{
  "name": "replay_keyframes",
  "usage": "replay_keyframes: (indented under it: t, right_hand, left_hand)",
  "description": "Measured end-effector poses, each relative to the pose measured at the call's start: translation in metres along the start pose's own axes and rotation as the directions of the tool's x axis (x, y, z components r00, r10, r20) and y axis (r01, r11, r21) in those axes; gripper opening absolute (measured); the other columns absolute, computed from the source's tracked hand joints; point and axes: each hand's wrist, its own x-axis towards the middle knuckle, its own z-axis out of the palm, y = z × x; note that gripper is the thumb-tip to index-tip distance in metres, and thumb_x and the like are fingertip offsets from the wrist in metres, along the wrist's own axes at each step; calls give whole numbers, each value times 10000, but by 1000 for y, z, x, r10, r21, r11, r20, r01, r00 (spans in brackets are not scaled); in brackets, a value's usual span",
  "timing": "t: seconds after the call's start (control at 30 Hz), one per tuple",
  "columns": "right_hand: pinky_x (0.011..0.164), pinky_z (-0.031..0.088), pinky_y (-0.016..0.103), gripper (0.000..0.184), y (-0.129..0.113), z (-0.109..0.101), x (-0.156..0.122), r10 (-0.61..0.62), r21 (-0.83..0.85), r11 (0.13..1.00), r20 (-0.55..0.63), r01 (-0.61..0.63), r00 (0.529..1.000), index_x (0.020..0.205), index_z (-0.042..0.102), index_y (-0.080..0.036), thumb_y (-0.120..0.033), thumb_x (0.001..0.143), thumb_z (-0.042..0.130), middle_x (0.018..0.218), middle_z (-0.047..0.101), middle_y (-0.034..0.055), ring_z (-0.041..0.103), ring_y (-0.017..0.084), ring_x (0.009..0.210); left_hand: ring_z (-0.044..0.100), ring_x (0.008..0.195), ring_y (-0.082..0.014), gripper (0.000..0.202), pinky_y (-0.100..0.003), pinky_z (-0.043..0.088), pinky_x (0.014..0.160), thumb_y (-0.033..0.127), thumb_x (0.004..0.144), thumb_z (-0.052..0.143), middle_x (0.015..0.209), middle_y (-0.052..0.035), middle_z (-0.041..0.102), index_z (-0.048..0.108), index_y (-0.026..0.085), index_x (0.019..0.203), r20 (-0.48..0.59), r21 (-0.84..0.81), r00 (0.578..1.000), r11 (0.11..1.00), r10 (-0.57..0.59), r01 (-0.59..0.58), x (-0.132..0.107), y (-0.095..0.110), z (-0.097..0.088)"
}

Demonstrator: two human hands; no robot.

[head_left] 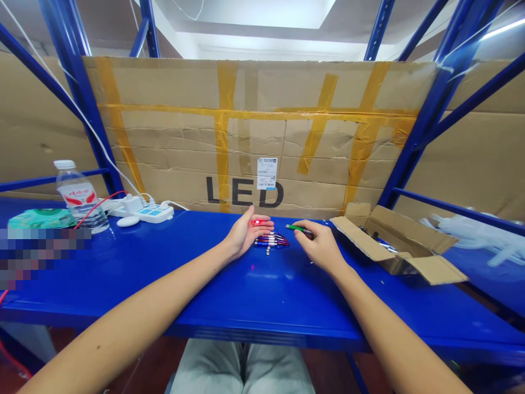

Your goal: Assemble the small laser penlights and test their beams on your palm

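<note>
My left hand [245, 234] is turned palm-up at the middle of the blue shelf top [229, 295], with a small pen-like light glowing red [256, 222] held in its fingers. My right hand [319, 245] grips a slim green pen-like tube [297, 228] by its far end. Between the hands lies a small bunch of slim red, blue and metal pen-like lights [271, 241], very close to my left fingertips. One short metal piece [268, 250] stands just in front of the bunch.
An open cardboard box [394, 244] with dark items inside stands right of my right hand. To the left are a white power strip [143, 212], a water bottle [77, 197] and a green packet [41, 219]. White gloves [476, 238] lie blurred far right. Taped cardboard [262, 137] backs the shelf.
</note>
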Motion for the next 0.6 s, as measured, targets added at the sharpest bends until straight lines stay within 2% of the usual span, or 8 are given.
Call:
replay_keyframes:
  t: [0.6]
  right_hand:
    - [669, 474, 293, 237, -2, -2, 0, -7, 1, 1000, -1, 7, 1000, 936, 713, -162, -271, 835, 528, 850, 732, 55, 619, 179, 695]
  left_hand:
    - [678, 865, -233, 586, -367, 507, 893, 549, 948, 369, 878, -191, 704, 676, 59, 849, 43, 20, 999, 1000, -9, 8, 0, -1, 1]
